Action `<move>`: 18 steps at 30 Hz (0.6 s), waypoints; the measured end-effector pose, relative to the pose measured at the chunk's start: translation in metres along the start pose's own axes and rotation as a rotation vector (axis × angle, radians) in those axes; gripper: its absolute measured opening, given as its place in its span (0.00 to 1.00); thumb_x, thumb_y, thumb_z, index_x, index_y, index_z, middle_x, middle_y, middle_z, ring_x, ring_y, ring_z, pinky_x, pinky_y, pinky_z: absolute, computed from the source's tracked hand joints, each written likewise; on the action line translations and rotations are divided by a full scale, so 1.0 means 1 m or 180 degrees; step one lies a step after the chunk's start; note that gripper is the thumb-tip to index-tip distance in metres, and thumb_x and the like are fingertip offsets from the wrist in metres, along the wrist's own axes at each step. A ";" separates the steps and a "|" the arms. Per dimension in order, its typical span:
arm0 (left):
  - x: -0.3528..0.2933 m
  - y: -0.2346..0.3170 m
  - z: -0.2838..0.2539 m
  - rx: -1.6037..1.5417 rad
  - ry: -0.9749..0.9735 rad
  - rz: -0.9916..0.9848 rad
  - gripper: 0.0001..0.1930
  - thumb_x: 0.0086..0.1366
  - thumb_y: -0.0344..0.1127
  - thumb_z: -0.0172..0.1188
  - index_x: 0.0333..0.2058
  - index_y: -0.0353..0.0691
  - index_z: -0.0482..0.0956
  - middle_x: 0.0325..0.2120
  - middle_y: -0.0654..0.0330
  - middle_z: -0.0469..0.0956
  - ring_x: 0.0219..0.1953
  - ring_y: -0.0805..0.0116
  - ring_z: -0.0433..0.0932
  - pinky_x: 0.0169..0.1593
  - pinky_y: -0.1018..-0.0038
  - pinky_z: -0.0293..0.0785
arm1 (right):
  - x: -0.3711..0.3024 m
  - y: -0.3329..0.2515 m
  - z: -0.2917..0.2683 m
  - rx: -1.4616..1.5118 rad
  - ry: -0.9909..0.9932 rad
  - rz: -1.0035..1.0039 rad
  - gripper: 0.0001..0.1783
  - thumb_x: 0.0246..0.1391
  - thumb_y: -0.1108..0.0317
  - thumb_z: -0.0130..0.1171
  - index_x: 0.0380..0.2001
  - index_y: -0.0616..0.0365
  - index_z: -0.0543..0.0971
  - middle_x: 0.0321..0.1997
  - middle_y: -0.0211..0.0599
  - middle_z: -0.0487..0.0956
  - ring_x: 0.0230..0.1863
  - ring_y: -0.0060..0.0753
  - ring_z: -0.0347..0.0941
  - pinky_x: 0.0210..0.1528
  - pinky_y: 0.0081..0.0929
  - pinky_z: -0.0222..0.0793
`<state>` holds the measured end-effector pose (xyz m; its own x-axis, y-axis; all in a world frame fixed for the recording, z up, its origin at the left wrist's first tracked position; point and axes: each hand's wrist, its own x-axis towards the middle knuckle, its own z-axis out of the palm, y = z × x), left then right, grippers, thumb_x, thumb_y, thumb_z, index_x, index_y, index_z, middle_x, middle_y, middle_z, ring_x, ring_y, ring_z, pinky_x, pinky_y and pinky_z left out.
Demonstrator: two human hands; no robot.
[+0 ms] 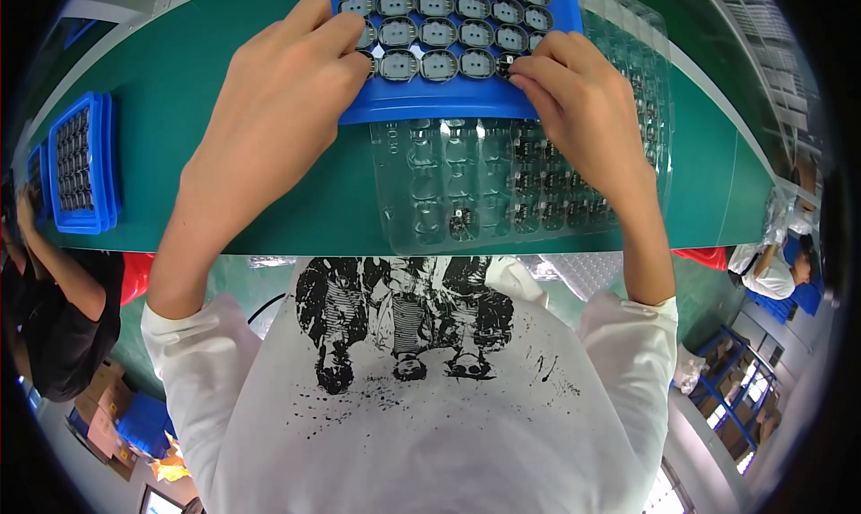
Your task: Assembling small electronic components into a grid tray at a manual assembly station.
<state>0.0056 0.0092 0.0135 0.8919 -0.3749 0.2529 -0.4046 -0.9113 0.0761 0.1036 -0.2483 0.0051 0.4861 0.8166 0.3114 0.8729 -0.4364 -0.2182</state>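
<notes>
Head view: a blue tray (430, 106) of round grey parts in rows lies at the middle of the green desk (179, 101), overlapping a clear blister tray (448, 200) that reaches the desk's near edge. The overlap looks deliberate, as it puts the source rows just beside the empty pockets below. Left hand (278, 92) rests palm-down on the blue tray's near left corner, fingers spread flat over the last rows; it seems to pin the tray rather than hold anything, fingers not curled round a part. Right hand (574, 92) sits at the near right corner, thumb and forefinger drawn together at a small dark part (505, 64) at the end of the tray's nearest row; whether the pinch has actually closed on it cannot be told. That part lies right at the fingertips, still in its pocket row. A few dark pieces (538, 200) already sit in the clear tray's right-hand pockets. More blue trays (81, 164) stack at the desk's left edge.
</notes>
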 end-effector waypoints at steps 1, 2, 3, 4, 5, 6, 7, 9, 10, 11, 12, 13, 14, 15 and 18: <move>0.001 -0.001 0.000 0.0035 -0.0022 0.0067 0.05 0.49 0.22 0.63 0.27 0.33 0.78 0.28 0.58 0.69 0.34 0.61 0.71 0.33 0.66 0.72 | -0.001 0.001 0.000 -0.0003 0.0006 0.0010 0.07 0.47 0.77 0.66 0.33 0.63 0.81 0.32 0.38 0.76 0.34 0.43 0.75 0.35 0.36 0.72; 0.002 -0.002 0.001 0.0073 -0.0045 0.0135 0.04 0.51 0.23 0.63 0.27 0.33 0.78 0.28 0.58 0.69 0.35 0.61 0.70 0.33 0.66 0.72 | -0.002 0.001 0.001 0.0009 0.0035 0.0018 0.08 0.47 0.77 0.67 0.33 0.62 0.81 0.33 0.38 0.76 0.34 0.43 0.75 0.35 0.35 0.72; 0.002 -0.002 0.001 0.0076 -0.0051 0.0149 0.04 0.51 0.23 0.63 0.27 0.33 0.78 0.28 0.58 0.69 0.35 0.61 0.70 0.33 0.66 0.72 | -0.002 0.001 0.001 0.0022 0.0066 0.0026 0.09 0.47 0.76 0.67 0.34 0.61 0.82 0.33 0.38 0.76 0.35 0.42 0.75 0.35 0.35 0.72; 0.000 -0.003 0.000 -0.0029 -0.0043 0.0075 0.04 0.51 0.23 0.63 0.28 0.33 0.78 0.27 0.58 0.69 0.34 0.60 0.71 0.34 0.66 0.72 | -0.002 -0.002 0.001 0.0038 0.0089 0.0029 0.09 0.47 0.76 0.67 0.34 0.61 0.82 0.33 0.38 0.76 0.35 0.42 0.75 0.35 0.35 0.72; -0.001 -0.004 -0.001 -0.0131 -0.0037 0.0002 0.04 0.52 0.22 0.64 0.28 0.33 0.78 0.27 0.58 0.69 0.34 0.60 0.71 0.34 0.66 0.72 | 0.000 -0.006 -0.001 0.0051 0.0151 0.0055 0.11 0.46 0.75 0.68 0.35 0.61 0.82 0.34 0.37 0.75 0.35 0.42 0.75 0.35 0.35 0.72; -0.002 -0.004 -0.001 -0.0102 -0.0058 0.0010 0.04 0.52 0.22 0.64 0.28 0.33 0.78 0.27 0.58 0.69 0.34 0.60 0.71 0.34 0.66 0.72 | 0.002 -0.009 -0.003 0.0067 0.0217 0.0083 0.12 0.45 0.73 0.70 0.36 0.60 0.82 0.35 0.37 0.75 0.36 0.41 0.75 0.35 0.35 0.72; -0.003 -0.004 0.001 -0.0329 0.0084 -0.0061 0.05 0.52 0.22 0.64 0.28 0.33 0.78 0.27 0.58 0.70 0.33 0.60 0.71 0.34 0.66 0.71 | 0.006 -0.012 -0.002 0.0088 0.0263 0.0109 0.12 0.45 0.73 0.70 0.36 0.60 0.82 0.35 0.37 0.75 0.36 0.41 0.75 0.35 0.35 0.72; -0.005 -0.004 0.000 -0.0514 0.0189 -0.0097 0.05 0.52 0.22 0.65 0.29 0.33 0.79 0.27 0.58 0.70 0.32 0.59 0.71 0.34 0.65 0.70 | 0.015 -0.020 0.002 0.0255 0.0451 -0.0158 0.16 0.42 0.71 0.72 0.37 0.59 0.82 0.36 0.36 0.75 0.36 0.41 0.74 0.35 0.35 0.72; -0.006 -0.005 0.000 -0.0620 0.0226 -0.0155 0.05 0.53 0.24 0.66 0.29 0.34 0.78 0.27 0.58 0.70 0.33 0.59 0.71 0.34 0.65 0.71 | 0.023 -0.023 0.007 0.0340 0.0544 -0.0291 0.19 0.39 0.70 0.73 0.38 0.59 0.81 0.36 0.35 0.75 0.37 0.40 0.74 0.36 0.34 0.72; -0.006 -0.005 -0.001 -0.0725 0.0262 -0.0214 0.06 0.53 0.26 0.66 0.29 0.35 0.78 0.27 0.59 0.71 0.33 0.59 0.72 0.34 0.65 0.72 | 0.029 -0.028 0.013 0.0339 0.0606 -0.0244 0.19 0.39 0.70 0.73 0.38 0.59 0.81 0.36 0.35 0.75 0.37 0.40 0.74 0.36 0.34 0.72; -0.006 -0.005 -0.003 -0.0694 0.0234 -0.0150 0.06 0.53 0.26 0.66 0.29 0.35 0.78 0.27 0.59 0.71 0.33 0.59 0.72 0.34 0.65 0.72 | 0.035 -0.034 0.018 0.0534 0.0583 -0.0310 0.21 0.39 0.68 0.73 0.39 0.59 0.81 0.36 0.35 0.75 0.38 0.40 0.74 0.37 0.34 0.72; -0.007 -0.002 -0.005 -0.0816 0.0399 -0.0161 0.06 0.52 0.25 0.67 0.29 0.35 0.78 0.27 0.59 0.71 0.32 0.58 0.71 0.32 0.65 0.71 | 0.040 -0.037 0.021 0.0732 0.0539 -0.0412 0.22 0.38 0.67 0.74 0.40 0.59 0.80 0.36 0.35 0.75 0.38 0.40 0.74 0.37 0.33 0.72; -0.007 0.001 -0.007 -0.0941 0.0566 -0.0172 0.07 0.51 0.24 0.67 0.30 0.36 0.79 0.27 0.59 0.71 0.30 0.58 0.71 0.30 0.65 0.70 | 0.044 -0.040 0.025 0.0784 0.0494 -0.0419 0.23 0.37 0.66 0.74 0.39 0.60 0.80 0.36 0.35 0.74 0.39 0.40 0.74 0.38 0.33 0.72; -0.007 0.005 -0.008 -0.0917 0.0560 -0.0145 0.07 0.51 0.24 0.67 0.30 0.36 0.79 0.27 0.59 0.71 0.30 0.58 0.71 0.30 0.65 0.70 | 0.043 -0.040 0.027 0.0780 0.0530 -0.0412 0.23 0.37 0.66 0.74 0.39 0.60 0.80 0.36 0.35 0.74 0.39 0.40 0.74 0.38 0.33 0.72; -0.008 0.008 -0.012 -0.0985 0.0829 0.0014 0.10 0.47 0.22 0.68 0.30 0.36 0.80 0.26 0.59 0.72 0.29 0.59 0.71 0.27 0.67 0.68 | 0.049 -0.040 0.029 0.1147 0.0224 -0.0447 0.22 0.37 0.67 0.74 0.39 0.59 0.79 0.35 0.35 0.73 0.39 0.42 0.74 0.37 0.35 0.72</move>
<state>-0.0077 0.0069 0.0232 0.8252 -0.2867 0.4868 -0.4854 -0.8006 0.3513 0.0912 -0.1803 0.0022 0.3755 0.8255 0.4214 0.8665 -0.1514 -0.4756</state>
